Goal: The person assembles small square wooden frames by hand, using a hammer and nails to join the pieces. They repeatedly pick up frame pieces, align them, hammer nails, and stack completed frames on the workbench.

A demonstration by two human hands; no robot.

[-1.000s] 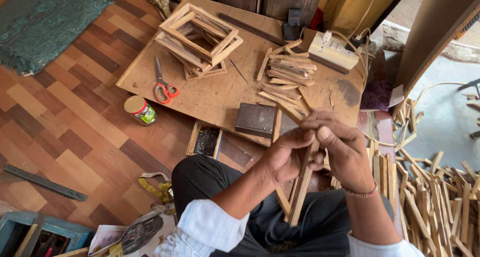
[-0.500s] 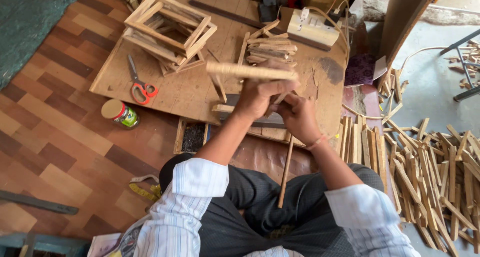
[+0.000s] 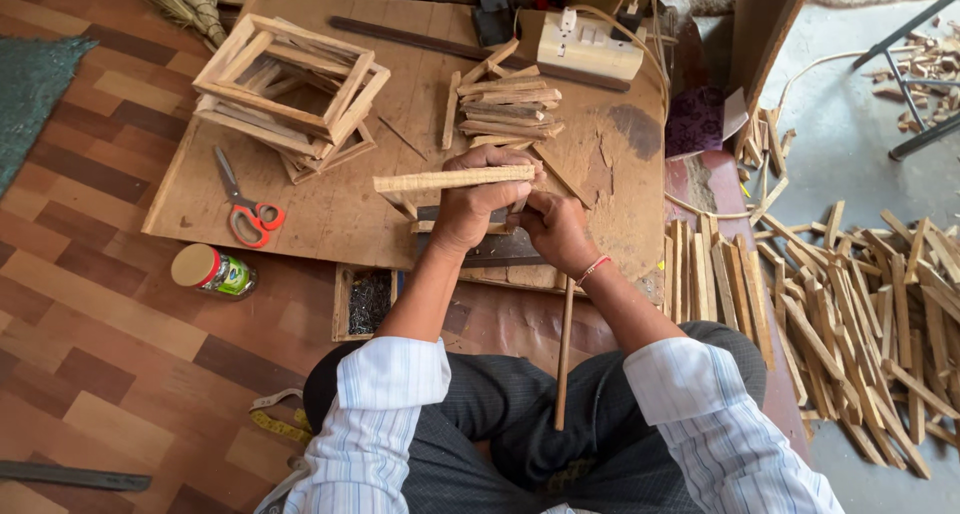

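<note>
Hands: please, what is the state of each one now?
Left hand: closed on a flat wooden strip, held crosswise.
Right hand: closed around a thin wooden stick.

Single head camera, looking steeply down, close over workboard (image 3: 330, 204)

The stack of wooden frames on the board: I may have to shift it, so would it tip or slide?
The stack of wooden frames looks loosely piled and skewed, so a push would probably scatter it. Thin open slats suggest it is light. Lifted by one frame, the rest would likely stay behind.
</note>
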